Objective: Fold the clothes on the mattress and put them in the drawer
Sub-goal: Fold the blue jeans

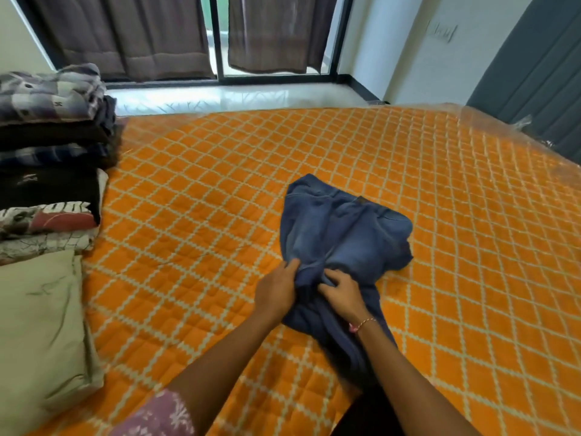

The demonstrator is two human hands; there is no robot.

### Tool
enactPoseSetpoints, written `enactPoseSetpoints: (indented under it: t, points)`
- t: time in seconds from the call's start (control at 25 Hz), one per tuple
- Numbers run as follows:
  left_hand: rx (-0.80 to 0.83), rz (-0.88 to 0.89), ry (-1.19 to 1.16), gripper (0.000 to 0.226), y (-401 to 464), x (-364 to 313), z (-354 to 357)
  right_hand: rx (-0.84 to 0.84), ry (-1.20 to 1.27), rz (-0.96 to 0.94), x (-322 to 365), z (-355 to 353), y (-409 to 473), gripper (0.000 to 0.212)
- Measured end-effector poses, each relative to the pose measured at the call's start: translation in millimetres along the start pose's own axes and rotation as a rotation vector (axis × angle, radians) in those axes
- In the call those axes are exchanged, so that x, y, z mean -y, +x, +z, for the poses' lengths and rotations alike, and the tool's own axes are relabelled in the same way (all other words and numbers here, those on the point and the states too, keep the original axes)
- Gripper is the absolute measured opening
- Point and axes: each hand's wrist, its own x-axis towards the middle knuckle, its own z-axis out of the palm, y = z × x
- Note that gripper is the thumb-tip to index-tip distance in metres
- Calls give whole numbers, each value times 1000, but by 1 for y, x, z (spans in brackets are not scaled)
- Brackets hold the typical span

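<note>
A: Centre of the scene?

B: Dark blue denim jeans, partly folded, lying on an orange quilted mattress with a cream diamond pattern. Waistband end spread toward the far edge, leg fabric bunched and trailing back toward the near edge, right of the mattress's middle.

A: And the hands?

B: Left hand resting on the left side of the bunched denim, thumb pressed onto the cloth, fingers curled over the fold. Right hand just beside it, fingers bent and pinching a ridge of the same fabric. Both gripping the jeans at the point where the seat meets the legs. Thin pink-and-gold bracelet around the right wrist. Mauve floral-print sleeve at the bottom edge, on the left arm.

A: Anything else on the mattress?

B: Tall stack of folded clothes along the left edge, well apart from the jeans: grey-and-purple patterned piece on top, dark garments below, a printed black, red and white top lower down. Pale green pillow at the near left corner, touching the foot of the stack. Clear plastic wrap crinkled at the far right corner.

A: Beyond the mattress?

B: Glossy white floor past the far edge. Dark brown curtains hanging over a black-framed glass door. White wall on the right, then a dark grey panelled surface at the right edge of the view.
</note>
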Motion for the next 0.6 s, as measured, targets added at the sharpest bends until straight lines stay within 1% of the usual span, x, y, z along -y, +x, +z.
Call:
enactPoseSetpoints:
  t: [0.04, 0.08, 0.16, 0.2, 0.24, 0.28, 0.32, 0.36, 0.4, 0.44, 0.48, 0.52, 0.56, 0.6]
  points:
    - [19, -9, 129, 21, -11, 14, -14, 75, 5, -22, 10, 16, -4, 22]
    - [76, -16, 246, 18, -22, 23, -29, 160, 8, -41, 20, 29, -7, 22]
    - [173, -15, 427, 23, -39, 36, -50, 353, -26, -93, 36, 46, -11, 25]
    - [221, -15, 499, 26, -49, 44, -61, 409, -41, -124, 46, 50, -13, 25]
    - [291, -16, 559, 28, -60, 53, -71, 365, -48, -152, 59, 52, -13, 24]
    - [371, -14, 608, 29, -70, 62, -78, 208, -59, -171, 69, 51, -8, 23]
    - [453, -20, 635, 30, -83, 75, -87, -16, -90, -174, 80, 52, -3, 24]
    - [534, -24, 633, 31, -96, 86, -93, -197, -154, -147, 92, 50, 2, 32]
    - [606, -45, 612, 32, -109, 93, -97, -253, -260, -107, 101, 53, 6, 48]
    - [669, -71, 580, 33, -123, 99, -100, -194, -360, -60, 111, 60, 8, 68]
    - [726, -96, 549, 35, -134, 100, -103, -96, -429, -20, 118, 68, 9, 86]
    - [797, -118, 513, 37, -141, 100, -104, -21, -445, 13, 122, 80, 12, 98]
    - [892, -142, 452, 39, -144, 100, -105, 17, -432, 42, 123, 88, 13, 103]
    - [1000, -190, 341, 42, -144, 105, -108, 58, -379, 52, 121, 95, 13, 99]
